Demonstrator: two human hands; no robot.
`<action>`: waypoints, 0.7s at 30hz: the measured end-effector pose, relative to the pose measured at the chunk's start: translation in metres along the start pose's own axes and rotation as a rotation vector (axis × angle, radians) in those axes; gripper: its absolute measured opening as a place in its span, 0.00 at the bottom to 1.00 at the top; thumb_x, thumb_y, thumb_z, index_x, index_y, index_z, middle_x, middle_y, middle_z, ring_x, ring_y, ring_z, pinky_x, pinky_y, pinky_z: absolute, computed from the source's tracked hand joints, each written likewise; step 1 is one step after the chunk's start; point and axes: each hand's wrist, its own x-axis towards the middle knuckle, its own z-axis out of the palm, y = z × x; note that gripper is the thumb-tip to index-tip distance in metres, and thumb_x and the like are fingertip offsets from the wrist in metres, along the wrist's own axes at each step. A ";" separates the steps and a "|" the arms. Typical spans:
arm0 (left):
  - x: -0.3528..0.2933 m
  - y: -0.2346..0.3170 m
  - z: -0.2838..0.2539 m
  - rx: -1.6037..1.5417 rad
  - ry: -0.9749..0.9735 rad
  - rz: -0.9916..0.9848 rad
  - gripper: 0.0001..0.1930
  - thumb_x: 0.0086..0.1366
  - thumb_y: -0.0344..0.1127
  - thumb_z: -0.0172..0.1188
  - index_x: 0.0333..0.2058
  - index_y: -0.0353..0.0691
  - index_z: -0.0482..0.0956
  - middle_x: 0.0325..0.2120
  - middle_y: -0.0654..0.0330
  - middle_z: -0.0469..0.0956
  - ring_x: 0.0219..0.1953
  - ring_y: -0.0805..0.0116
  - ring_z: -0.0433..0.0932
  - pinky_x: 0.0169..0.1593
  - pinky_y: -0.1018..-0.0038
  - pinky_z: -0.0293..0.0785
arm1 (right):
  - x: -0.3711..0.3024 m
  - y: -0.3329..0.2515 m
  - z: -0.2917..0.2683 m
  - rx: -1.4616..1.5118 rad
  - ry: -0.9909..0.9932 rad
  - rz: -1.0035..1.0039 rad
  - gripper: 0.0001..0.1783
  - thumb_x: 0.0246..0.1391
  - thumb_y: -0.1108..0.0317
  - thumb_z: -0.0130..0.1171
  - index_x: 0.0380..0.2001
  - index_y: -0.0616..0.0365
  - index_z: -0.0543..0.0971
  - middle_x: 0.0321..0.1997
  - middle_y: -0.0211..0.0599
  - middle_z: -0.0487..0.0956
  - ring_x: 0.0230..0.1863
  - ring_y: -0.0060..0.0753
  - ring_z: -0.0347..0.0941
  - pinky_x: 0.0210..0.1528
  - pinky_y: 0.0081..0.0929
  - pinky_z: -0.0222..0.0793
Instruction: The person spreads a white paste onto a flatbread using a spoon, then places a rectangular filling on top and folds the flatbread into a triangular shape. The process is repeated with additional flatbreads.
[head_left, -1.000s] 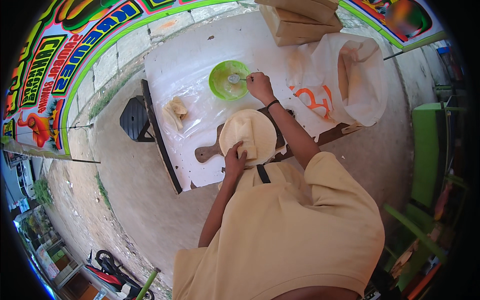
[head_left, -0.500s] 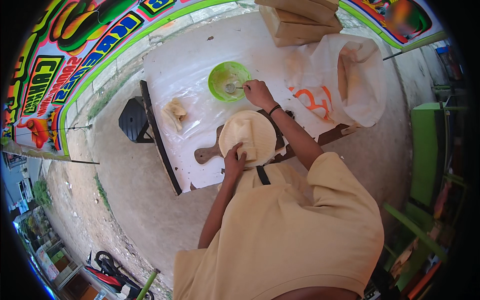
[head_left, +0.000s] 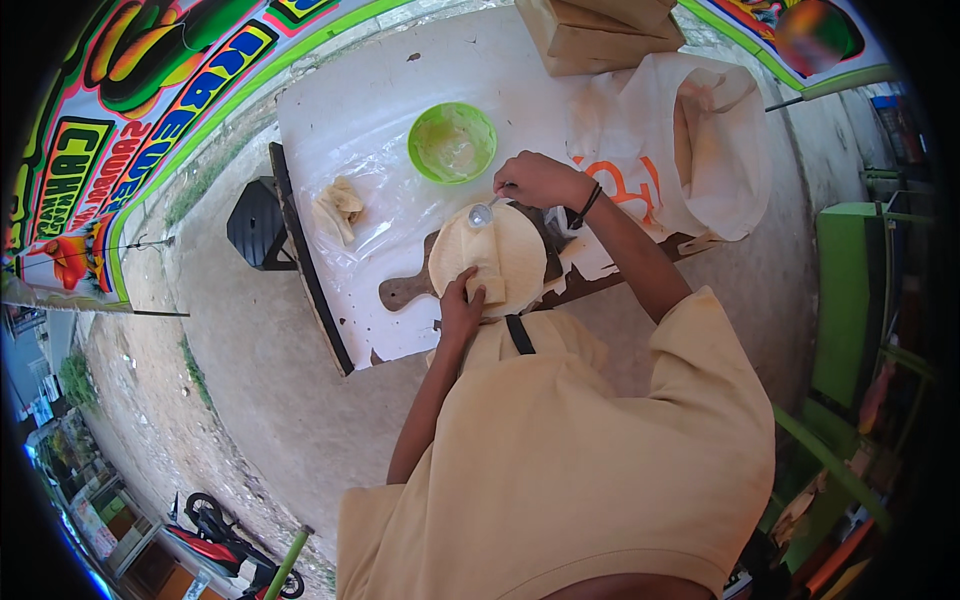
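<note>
A stack of thin, round pale wrappers lies on a wooden paddle board at the table's near edge. Across the top wrapper runs a folded strip of the same pale sheet. My left hand grips the near end of this strip, thumb and fingers bent on it. A metal spoon is in my right hand, its bowl over the strip's far end; I cannot tell whether it touches. Beyond them stands a green bowl with a pale smear inside.
Crumpled pale sheets lie on clear plastic at the left. A large white sack stands open at the right, with brown cardboard boxes behind it. Past the table's left edge is a black stool.
My right hand has drawn the spoon out of the green bowl and toward me, over the wrappers. My left hand keeps its place on the folded strip.
</note>
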 end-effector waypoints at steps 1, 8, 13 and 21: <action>0.000 -0.001 0.000 -0.009 0.001 0.007 0.22 0.59 0.36 0.62 0.53 0.44 0.75 0.26 0.54 0.70 0.27 0.63 0.69 0.35 0.68 0.68 | 0.003 -0.007 0.000 -0.041 -0.059 0.006 0.09 0.53 0.67 0.56 0.32 0.60 0.81 0.36 0.46 0.80 0.39 0.47 0.78 0.43 0.39 0.72; 0.000 0.002 -0.006 -0.008 -0.039 -0.003 0.24 0.58 0.32 0.61 0.55 0.48 0.74 0.33 0.48 0.75 0.34 0.56 0.75 0.41 0.65 0.71 | 0.020 -0.033 0.004 -0.194 -0.186 0.015 0.07 0.49 0.70 0.57 0.31 0.59 0.81 0.34 0.50 0.80 0.38 0.51 0.78 0.40 0.42 0.73; 0.015 -0.013 -0.028 0.119 0.021 0.160 0.27 0.58 0.29 0.59 0.58 0.47 0.69 0.39 0.45 0.77 0.40 0.52 0.76 0.47 0.61 0.72 | 0.014 -0.013 0.008 -0.206 -0.165 0.083 0.07 0.48 0.70 0.57 0.30 0.57 0.83 0.33 0.48 0.81 0.38 0.48 0.79 0.41 0.40 0.73; 0.027 -0.016 -0.036 0.047 0.052 0.134 0.27 0.58 0.27 0.58 0.58 0.45 0.69 0.48 0.44 0.75 0.48 0.50 0.76 0.51 0.63 0.72 | 0.000 0.039 0.023 0.082 -0.167 0.035 0.10 0.51 0.67 0.59 0.34 0.58 0.83 0.33 0.43 0.82 0.37 0.41 0.78 0.43 0.33 0.71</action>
